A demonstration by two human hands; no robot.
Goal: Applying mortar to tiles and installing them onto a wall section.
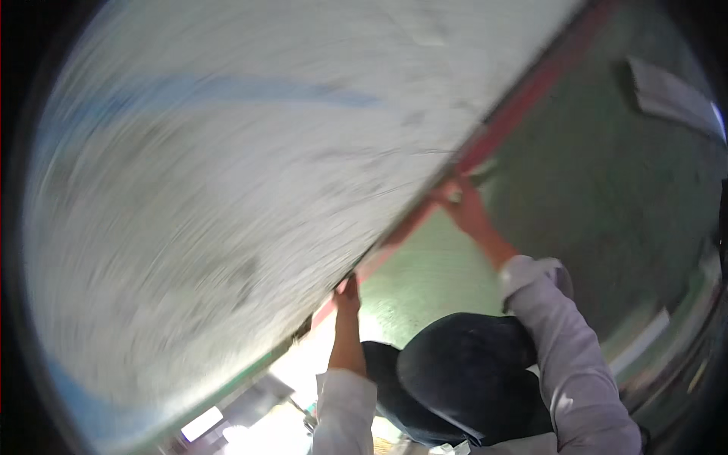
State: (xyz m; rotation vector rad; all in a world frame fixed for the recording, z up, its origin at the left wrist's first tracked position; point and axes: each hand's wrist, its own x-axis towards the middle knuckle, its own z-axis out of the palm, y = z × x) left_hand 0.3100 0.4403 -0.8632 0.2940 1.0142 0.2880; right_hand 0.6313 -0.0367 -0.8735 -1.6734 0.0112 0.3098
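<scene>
A red strip (523,110) runs slantwise along the dark lower edge of a large whitish, scuffed surface (227,182). Up and to the right, my right hand (469,208) touches the strip, its thumb and fingers curled together at the edge. What they pinch, if anything, is too blurred to make out. Lower down and to the left, my left hand (347,294) reaches up to the same edge, fingertips against it. Motion smears its fingers, so their grip does not show. Both arms wear pale, light-coloured sleeves.
Green floor (584,182) spreads to the right of the strip. My bent, dark-trousered knees (470,371) are close below my hands. A pale flat piece (671,95) lies at the upper right. Blue marks (250,89) cross the whitish surface. Bright glare (280,428) fills the lower left.
</scene>
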